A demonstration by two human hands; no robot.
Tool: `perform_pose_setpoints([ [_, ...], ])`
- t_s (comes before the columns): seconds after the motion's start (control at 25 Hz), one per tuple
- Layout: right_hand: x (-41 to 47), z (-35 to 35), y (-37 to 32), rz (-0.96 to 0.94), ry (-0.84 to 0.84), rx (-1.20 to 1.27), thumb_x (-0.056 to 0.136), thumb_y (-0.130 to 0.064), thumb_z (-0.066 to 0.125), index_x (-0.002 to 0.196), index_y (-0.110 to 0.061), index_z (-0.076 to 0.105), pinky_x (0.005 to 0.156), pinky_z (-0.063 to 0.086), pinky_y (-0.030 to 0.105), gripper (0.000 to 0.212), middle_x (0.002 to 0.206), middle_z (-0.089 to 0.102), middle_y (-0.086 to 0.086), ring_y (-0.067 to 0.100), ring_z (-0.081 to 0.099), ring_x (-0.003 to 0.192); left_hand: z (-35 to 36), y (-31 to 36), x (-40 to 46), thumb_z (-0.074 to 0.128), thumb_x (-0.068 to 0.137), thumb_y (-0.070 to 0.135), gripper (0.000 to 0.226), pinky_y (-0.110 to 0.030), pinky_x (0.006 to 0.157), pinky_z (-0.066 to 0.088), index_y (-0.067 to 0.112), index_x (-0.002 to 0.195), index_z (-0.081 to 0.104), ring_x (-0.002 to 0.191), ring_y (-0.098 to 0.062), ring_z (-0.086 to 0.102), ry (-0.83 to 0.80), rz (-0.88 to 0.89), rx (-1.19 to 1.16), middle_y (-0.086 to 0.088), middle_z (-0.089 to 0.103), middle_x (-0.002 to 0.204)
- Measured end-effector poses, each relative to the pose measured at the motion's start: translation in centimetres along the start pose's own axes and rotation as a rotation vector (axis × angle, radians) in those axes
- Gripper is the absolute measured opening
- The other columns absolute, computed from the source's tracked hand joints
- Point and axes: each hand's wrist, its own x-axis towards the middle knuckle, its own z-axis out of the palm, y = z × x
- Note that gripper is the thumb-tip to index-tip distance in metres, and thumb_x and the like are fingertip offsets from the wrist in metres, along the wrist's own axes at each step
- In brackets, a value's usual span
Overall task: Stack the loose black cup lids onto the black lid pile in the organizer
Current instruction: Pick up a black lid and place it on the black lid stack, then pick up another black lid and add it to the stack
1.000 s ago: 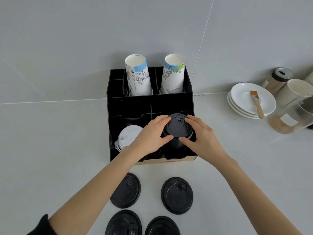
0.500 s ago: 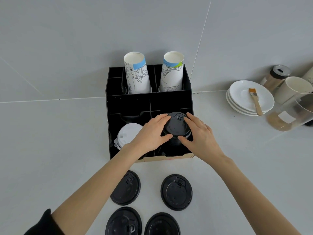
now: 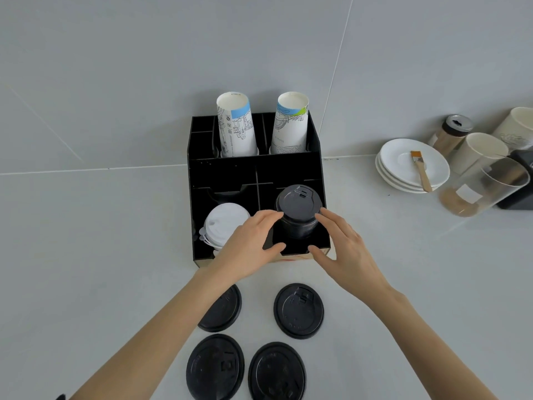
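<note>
In the organizer (image 3: pixel 199 197), round ridged black lid pile (image 3: pixel 298 210).

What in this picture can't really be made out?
Head view only:
- Upper left loose lid: partly covered by the left forearm.
- Black lid pile: its bottom sits behind the organizer front wall.
- Whether either hand, left or right, touches the pile: unclear.
- Dark object at the right edge: cut off.

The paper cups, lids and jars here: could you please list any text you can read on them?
No text is legible.
Left paper cup: small print beside line drawings, too blurred to read.
Right paper cup: the same.
Loose black lids: embossed marks, unreadable.
Glass jar: white label, looks blank.
</note>
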Motion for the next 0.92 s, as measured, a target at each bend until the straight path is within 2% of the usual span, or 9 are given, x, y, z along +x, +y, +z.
perform_pose_setpoints([
  [0.2, -3.5, 1.8, 0.8, 0.043, -0.065, 0.006, 0.084, -0.021, 0.059, 0.132, -0.016, 0.034, 0.112, 0.028, 0.038, 0.054, 0.145, 0.034, 0.003, 0.019, 0.035, 0.131, 2.1, -0.7, -3.3, 0.053, 0.088, 0.024, 0.055, -0.014, 0.100, 0.021, 0.018, 0.136, 0.028, 0.130, -0.012, 0.034, -0.069, -0.017, -0.017, 0.001, 0.034, 0.144],
  [0.32, -5.4, 3.4, 1.4, 0.076, -0.126, 0.013, 0.083, -0.022, 0.059, 0.133, -0.015, 0.032, 0.112, 0.029, 0.040, 0.057, 0.145, 0.035, 0.005, 0.020, 0.034, 0.132, 3.6, -1.0, -4.6, 0.053, 0.088, 0.024, 0.055, -0.024, 0.108, 0.026, 0.019, 0.136, 0.027, 0.130, -0.015, 0.034, -0.138, -0.036, -0.016, -0.001, 0.034, 0.144],
  [0.44, -6.9, 4.6, 1.7, 0.107, -0.190, 0.005, 0.083, -0.024, 0.059, 0.134, -0.018, 0.030, 0.113, 0.025, 0.034, 0.059, 0.147, 0.030, 0.001, 0.018, 0.031, 0.134, 4.8, -1.2, -5.4, 0.053, 0.088, 0.026, 0.057, -0.033, 0.111, 0.028, 0.018, 0.137, 0.025, 0.131, -0.017, 0.033, -0.209, -0.071, 0.011, 0.000, 0.032, 0.146],
  [0.68, -9.0, 5.8, 2.1, 0.162, -0.231, 0.029, 0.080, -0.023, 0.063, 0.134, -0.019, 0.030, 0.113, 0.028, 0.034, 0.063, 0.147, 0.028, 0.000, 0.018, 0.030, 0.134, 6.7, -1.7, -6.6, 0.053, 0.088, 0.029, 0.060, -0.034, 0.113, 0.026, 0.019, 0.138, 0.021, 0.134, -0.016, 0.029, -0.300, -0.113, 0.024, 0.000, 0.027, 0.148],
  [0.92, -9.7, 6.5, 2.0, 0.184, -0.196, 0.069, 0.079, -0.014, 0.064, 0.131, -0.014, 0.035, 0.109, 0.035, 0.034, 0.060, 0.143, 0.035, 0.002, 0.019, 0.037, 0.130, 7.5, -1.6, -7.1, 0.053, 0.087, 0.029, 0.061, -0.034, 0.114, 0.024, 0.018, 0.139, 0.021, 0.135, -0.018, 0.024, -0.321, -0.097, 0.062, 0.000, 0.028, 0.148],
])
